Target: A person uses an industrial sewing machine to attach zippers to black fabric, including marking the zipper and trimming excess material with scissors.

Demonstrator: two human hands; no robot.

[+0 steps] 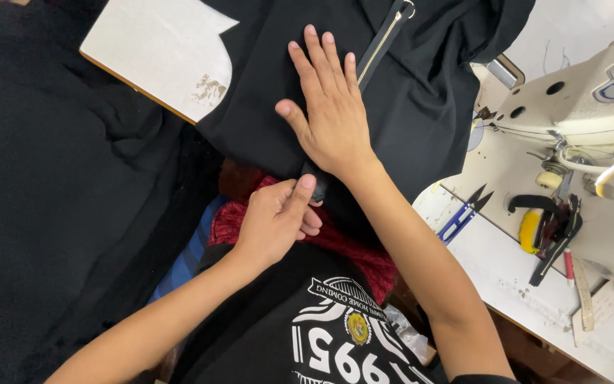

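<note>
My right hand [330,112] lies flat, fingers spread, on a piece of black fabric [421,107] spread over the white sewing table [161,43]. A black zipper with a metal pull [384,44] runs up the fabric just right of my fingertips. My left hand [276,217] pinches the lower end of the black zipper strip [315,186] at the fabric's near edge, thumb on top. Below it are a red knitted cloth [353,249] and my black printed shirt.
A white sewing machine [591,99] stands at the right. Blue-handled thread snips [463,213] and a yellow and black tool [545,227] lie on the table beside it. A large heap of black fabric [51,192] fills the left side.
</note>
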